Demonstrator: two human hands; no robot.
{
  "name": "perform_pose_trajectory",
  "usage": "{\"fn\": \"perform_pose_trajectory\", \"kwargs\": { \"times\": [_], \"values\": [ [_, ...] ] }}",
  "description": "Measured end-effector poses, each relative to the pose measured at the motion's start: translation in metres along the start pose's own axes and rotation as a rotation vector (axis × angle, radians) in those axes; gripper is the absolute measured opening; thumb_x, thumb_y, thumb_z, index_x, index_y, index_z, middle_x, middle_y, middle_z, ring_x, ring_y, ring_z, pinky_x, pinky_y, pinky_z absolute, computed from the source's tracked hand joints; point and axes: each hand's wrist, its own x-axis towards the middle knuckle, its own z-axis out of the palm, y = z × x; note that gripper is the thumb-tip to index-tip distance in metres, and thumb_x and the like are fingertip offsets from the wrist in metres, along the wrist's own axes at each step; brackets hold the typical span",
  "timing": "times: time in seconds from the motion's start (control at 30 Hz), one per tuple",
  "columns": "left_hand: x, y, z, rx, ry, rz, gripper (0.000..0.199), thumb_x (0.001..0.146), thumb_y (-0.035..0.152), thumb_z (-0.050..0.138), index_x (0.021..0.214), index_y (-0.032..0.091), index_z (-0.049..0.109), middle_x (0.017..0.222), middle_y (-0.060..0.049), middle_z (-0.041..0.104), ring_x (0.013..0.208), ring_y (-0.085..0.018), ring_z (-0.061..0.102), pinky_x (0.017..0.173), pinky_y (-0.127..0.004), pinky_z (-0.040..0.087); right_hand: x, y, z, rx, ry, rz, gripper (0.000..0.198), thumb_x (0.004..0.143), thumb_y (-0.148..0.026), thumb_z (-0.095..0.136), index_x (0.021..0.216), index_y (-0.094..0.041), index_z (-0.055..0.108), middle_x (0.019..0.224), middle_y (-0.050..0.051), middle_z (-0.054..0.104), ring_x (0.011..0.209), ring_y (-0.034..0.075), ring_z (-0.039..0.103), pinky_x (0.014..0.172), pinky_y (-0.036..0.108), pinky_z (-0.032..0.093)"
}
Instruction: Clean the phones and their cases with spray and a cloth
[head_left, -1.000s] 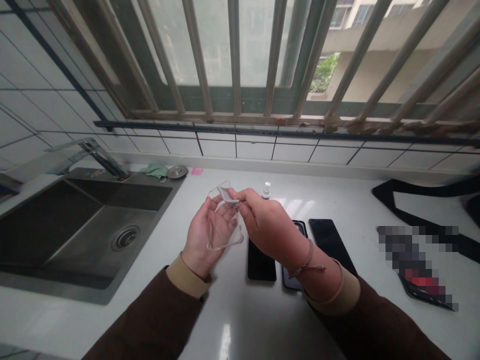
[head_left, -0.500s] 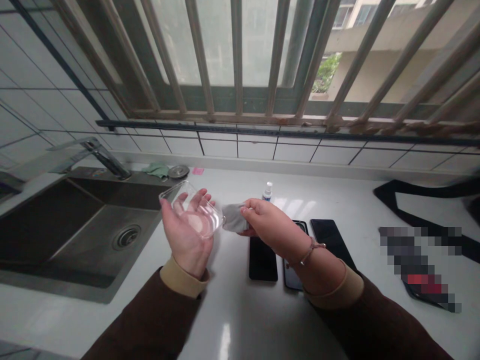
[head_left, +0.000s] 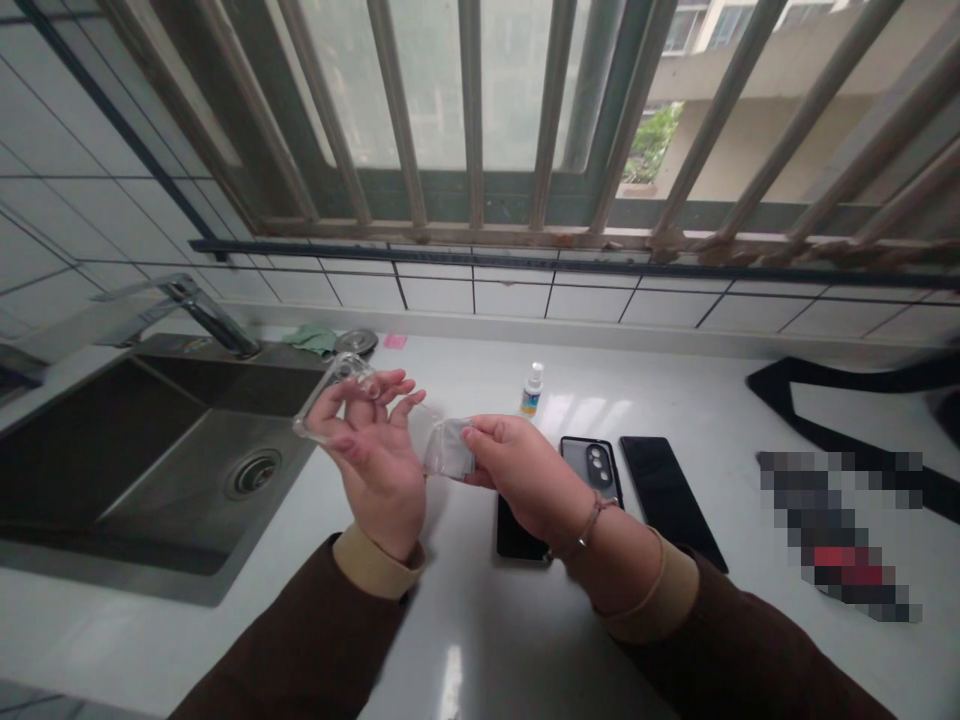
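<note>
A clear phone case [head_left: 354,366] is in my left hand [head_left: 382,480], palm up, its fingers curled around the case's inner side. The case stands tilted, with its camera-cutout corner uppermost. Beside it, my right hand [head_left: 529,480] pinches a folded grey cloth [head_left: 448,448] between thumb and fingers. The cloth is close to the left fingers and apart from the case. Below the right hand lies a black phone [head_left: 517,535], partly covered by the wrist. A black-rimmed phone case [head_left: 585,465] is partly hidden behind the forearm.
A small white spray bottle [head_left: 532,392] stands behind the hands. Another dark phone [head_left: 664,490] lies to the right, near a black strap [head_left: 772,380] and a blurred-out object [head_left: 840,540]. On the left are a steel sink [head_left: 180,490], a faucet [head_left: 217,315] and a green cloth [head_left: 309,338].
The clear case has turned in my left hand, from facing up to tilted on edge, and moved slightly left. My right hand with the cloth has shifted left and a little lower.
</note>
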Motion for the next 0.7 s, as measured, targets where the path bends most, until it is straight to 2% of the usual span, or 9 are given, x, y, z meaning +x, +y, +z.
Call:
{"fn": "perform_pose_trajectory", "kwargs": {
  "times": [0.1, 0.2, 0.33, 0.4, 0.47, 0.53, 0.6, 0.63, 0.7],
  "values": [
    [0.001, 0.001, -0.001, 0.036, -0.007, 0.022, 0.056, 0.099, 0.081, 0.055, 0.13, 0.034, 0.053, 0.132, -0.009, 0.065, 0.119, -0.027, 0.067, 0.105, -0.045, 0.058, -0.003, -0.006, 0.002, 0.116, -0.05, 0.075, 0.021, 0.1, -0.026, 0.062, 0.084, -0.021, 0.075, 0.076, 0.002, 0.073, 0.069, 0.014, 0.068, 0.071, 0.027, 0.063],
    [0.004, 0.002, -0.003, 0.068, 0.005, 0.021, 0.056, 0.1, 0.08, 0.054, 0.131, 0.034, 0.05, 0.135, -0.01, 0.064, 0.121, -0.027, 0.067, 0.104, -0.044, 0.059, -0.007, -0.017, -0.001, 0.109, -0.084, 0.172, 0.024, 0.1, -0.018, 0.06, 0.08, -0.02, 0.074, 0.075, 0.002, 0.074, 0.069, 0.012, 0.07, 0.075, 0.025, 0.065],
    [0.01, -0.001, -0.006, 0.015, 0.018, -0.13, 0.053, 0.1, 0.079, 0.054, 0.129, 0.035, 0.05, 0.132, -0.008, 0.065, 0.119, -0.025, 0.065, 0.1, -0.043, 0.061, -0.012, -0.033, -0.009, 0.023, -0.222, 0.252, 0.015, 0.096, -0.021, 0.069, 0.083, -0.018, 0.076, 0.075, 0.004, 0.075, 0.069, 0.015, 0.071, 0.074, 0.029, 0.067],
    [0.013, -0.004, -0.007, -0.071, 0.012, -0.304, 0.057, 0.1, 0.083, 0.05, 0.125, 0.032, 0.054, 0.12, -0.007, 0.069, 0.109, -0.024, 0.069, 0.093, -0.041, 0.063, -0.015, -0.042, -0.013, -0.035, -0.156, 0.133, 0.015, 0.099, -0.026, 0.067, 0.092, -0.019, 0.077, 0.08, 0.005, 0.077, 0.069, 0.016, 0.071, 0.072, 0.031, 0.066],
    [0.013, -0.007, -0.007, -0.15, -0.044, -0.517, 0.061, 0.101, 0.085, 0.045, 0.122, 0.029, 0.057, 0.111, -0.008, 0.071, 0.098, -0.024, 0.072, 0.084, -0.041, 0.065, -0.017, -0.052, -0.019, -0.175, 0.062, -0.101, 0.021, 0.104, -0.029, 0.059, 0.103, -0.019, 0.077, 0.085, 0.006, 0.079, 0.07, 0.017, 0.072, 0.072, 0.032, 0.064],
    [0.01, -0.009, -0.006, -0.2, -0.158, -0.726, 0.059, 0.103, 0.08, 0.044, 0.122, 0.025, 0.058, 0.108, -0.01, 0.072, 0.09, -0.025, 0.073, 0.077, -0.042, 0.066, -0.019, -0.06, -0.027, -0.477, 0.348, -0.363, 0.025, 0.106, -0.03, 0.056, 0.113, -0.019, 0.077, 0.087, 0.007, 0.08, 0.073, 0.019, 0.073, 0.073, 0.032, 0.06],
    [0.004, -0.008, -0.005, -0.234, -0.304, -0.88, 0.055, 0.106, 0.075, 0.048, 0.123, 0.023, 0.058, 0.108, -0.011, 0.073, 0.088, -0.025, 0.073, 0.073, -0.042, 0.066, -0.019, -0.065, -0.036, -0.824, 0.546, -0.547, 0.028, 0.107, -0.028, 0.054, 0.119, -0.018, 0.078, 0.091, 0.009, 0.082, 0.078, 0.021, 0.074, 0.076, 0.033, 0.055],
    [0.001, -0.007, -0.005, -0.248, -0.38, -0.927, 0.054, 0.106, 0.072, 0.05, 0.125, 0.023, 0.058, 0.107, -0.011, 0.073, 0.087, -0.025, 0.073, 0.072, -0.042, 0.066, -0.018, -0.066, -0.04, -0.951, 0.594, -0.594, 0.03, 0.108, -0.027, 0.053, 0.122, -0.018, 0.078, 0.095, 0.01, 0.083, 0.081, 0.022, 0.075, 0.077, 0.034, 0.053],
    [-0.004, -0.005, -0.004, -0.272, -0.508, -0.976, 0.054, 0.105, 0.071, 0.055, 0.129, 0.023, 0.058, 0.108, -0.011, 0.073, 0.088, -0.025, 0.073, 0.073, -0.042, 0.067, -0.015, -0.066, -0.044, -1.074, 0.597, -0.6, 0.032, 0.109, -0.024, 0.051, 0.125, -0.018, 0.078, 0.099, 0.011, 0.084, 0.083, 0.023, 0.076, 0.076, 0.034, 0.051]
  ]
}}
